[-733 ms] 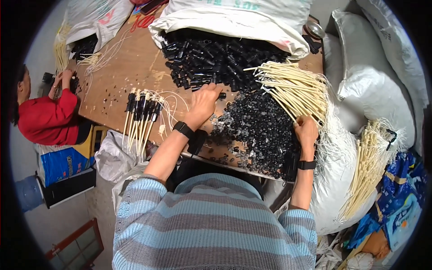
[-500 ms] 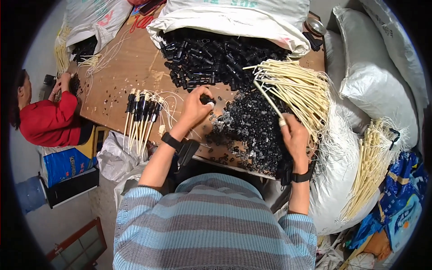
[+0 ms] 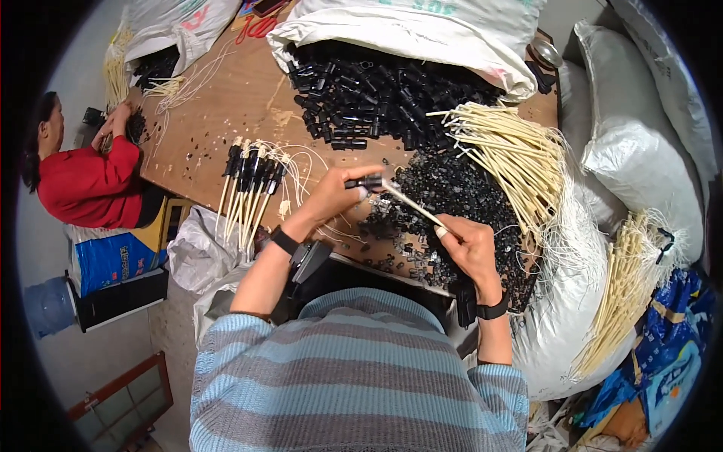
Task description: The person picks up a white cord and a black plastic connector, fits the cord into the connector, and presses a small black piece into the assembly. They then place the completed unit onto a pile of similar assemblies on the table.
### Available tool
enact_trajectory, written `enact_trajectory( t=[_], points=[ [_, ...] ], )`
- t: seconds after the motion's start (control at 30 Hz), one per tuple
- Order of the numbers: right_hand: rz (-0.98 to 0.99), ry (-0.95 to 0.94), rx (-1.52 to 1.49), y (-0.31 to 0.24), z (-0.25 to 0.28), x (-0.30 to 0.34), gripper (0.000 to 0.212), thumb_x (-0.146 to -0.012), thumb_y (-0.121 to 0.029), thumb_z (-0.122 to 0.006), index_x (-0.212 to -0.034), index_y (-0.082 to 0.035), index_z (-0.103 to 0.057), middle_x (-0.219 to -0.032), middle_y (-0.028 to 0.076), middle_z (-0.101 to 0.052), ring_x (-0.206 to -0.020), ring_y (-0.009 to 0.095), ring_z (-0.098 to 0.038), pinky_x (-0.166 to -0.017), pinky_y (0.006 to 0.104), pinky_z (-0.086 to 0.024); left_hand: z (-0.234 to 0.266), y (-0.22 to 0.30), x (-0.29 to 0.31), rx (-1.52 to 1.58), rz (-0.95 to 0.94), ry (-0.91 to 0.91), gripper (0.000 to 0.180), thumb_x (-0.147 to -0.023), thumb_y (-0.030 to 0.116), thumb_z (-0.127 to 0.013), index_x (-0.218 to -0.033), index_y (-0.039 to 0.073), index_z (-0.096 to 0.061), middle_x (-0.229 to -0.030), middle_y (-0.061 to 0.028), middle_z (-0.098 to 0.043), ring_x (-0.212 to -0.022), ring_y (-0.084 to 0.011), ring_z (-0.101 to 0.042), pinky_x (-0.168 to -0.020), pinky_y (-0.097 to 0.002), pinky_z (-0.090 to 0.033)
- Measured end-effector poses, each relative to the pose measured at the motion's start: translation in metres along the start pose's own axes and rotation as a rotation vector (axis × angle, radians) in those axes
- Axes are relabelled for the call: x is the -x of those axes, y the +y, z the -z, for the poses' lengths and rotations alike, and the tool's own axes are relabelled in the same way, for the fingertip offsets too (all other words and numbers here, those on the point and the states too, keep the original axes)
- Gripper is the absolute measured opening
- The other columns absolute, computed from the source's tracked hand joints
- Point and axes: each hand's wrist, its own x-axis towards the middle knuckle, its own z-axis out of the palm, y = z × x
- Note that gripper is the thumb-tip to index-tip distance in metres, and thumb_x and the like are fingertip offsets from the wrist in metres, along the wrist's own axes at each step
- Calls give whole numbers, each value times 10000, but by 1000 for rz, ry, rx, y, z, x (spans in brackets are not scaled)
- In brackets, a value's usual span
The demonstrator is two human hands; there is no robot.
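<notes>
Over the near middle of the table, my left hand (image 3: 331,197) is closed around a black plastic tube-shaped fitting (image 3: 364,182). My right hand (image 3: 472,247) pinches a thin cream-coloured tube (image 3: 414,205), slanting up and left. The tube's far end meets the fitting's right end; whether it is inside cannot be made out. Below the hands spreads a heap of small black and clear plastic pieces (image 3: 452,192). Left of my left hand lie several cream tubes with black fittings and white cords (image 3: 254,172), overhanging the table's edge.
A white woven sack (image 3: 422,30) spills black fittings (image 3: 369,98) at the back. A bundle of cream tubes (image 3: 512,162) lies at the right. Stuffed white sacks (image 3: 640,135) stand beyond the table. At far left a person in red (image 3: 90,184) works at the table (image 3: 203,128).
My right hand has moved left, swinging the cream tube so that its end now meets the fitting. My left hand has turned the fitting toward the right. The view has shifted slightly.
</notes>
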Motion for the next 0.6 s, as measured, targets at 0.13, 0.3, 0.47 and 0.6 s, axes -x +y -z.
enact_trajectory(
  t=[0.13, 0.3, 0.47, 0.6],
  points=[
    [107, -139, 52, -9, -4, -8, 123, -778, -91, -666, -889, -81, -718, -694, 83, -649, -570, 263, -631, -503, 343, -499, -4, -13, -3, -821, -781, -184, 384, -713, -12, -654, -1076, 111, -628, -956, -76, -688, -821, -213, -669, -706, -308, -531],
    [-59, -48, 245, -25, -31, -20, 128, -708, -57, -719, -743, -15, -603, -1041, 131, -645, -745, 246, -642, -604, 341, -488, -51, 7, 15, -843, -642, -6, 285, -717, 37, -679, -983, 87, -591, -798, -129, -626, -737, -315, -637, -630, -398, -498],
    [-271, 65, -1015, -5, 16, -14, 171, -775, -40, -712, -675, -89, -582, -970, 88, -695, -757, 115, -628, -588, 227, -470, -3, -13, 16, -815, -65, 381, 217, -793, 63, -641, -1005, 62, -593, -766, -115, -638, -646, -252, -638, -571, -328, -482],
    [-61, -143, -84, -35, -21, -17, 166, -784, -100, -722, -948, -89, -696, -684, 61, -641, -579, 162, -615, -521, 290, -467, -42, -10, 8, -12, -29, 200, 196, -811, 68, -647, -1002, 25, -647, -733, 6, -623, -617, -41, -540, -539, -240, -437]
  ],
)
